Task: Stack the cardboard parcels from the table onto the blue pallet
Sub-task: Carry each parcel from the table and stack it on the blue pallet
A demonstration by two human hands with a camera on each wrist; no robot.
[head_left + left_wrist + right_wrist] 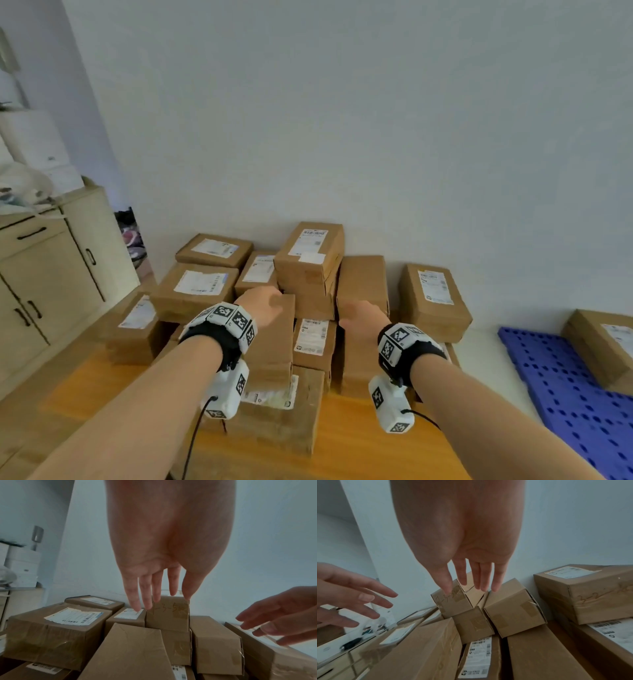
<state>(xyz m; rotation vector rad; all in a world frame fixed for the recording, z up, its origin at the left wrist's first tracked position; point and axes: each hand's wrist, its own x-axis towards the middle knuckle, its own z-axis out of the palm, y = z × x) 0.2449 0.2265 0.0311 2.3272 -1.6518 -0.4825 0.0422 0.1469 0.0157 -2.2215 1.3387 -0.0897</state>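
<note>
Several brown cardboard parcels are heaped on the wooden table (359,431) against the wall. The topmost parcel (310,258) (169,614) (452,601) carries a white label and handwritten numbers on its side. My left hand (265,303) (157,599) hovers just before it with straight, spread fingers, holding nothing. My right hand (363,317) (471,584) reaches beside it, fingers straight and empty, over a plain long parcel (362,282) (515,609). The blue pallet (568,390) lies at the right, with one parcel (604,346) on it.
A cream cabinet (51,274) with drawers and dark handles stands at the left, white boxes and bags on top. A white wall backs the parcels. A labelled parcel (435,301) sits at the right end of the heap, near the pallet.
</note>
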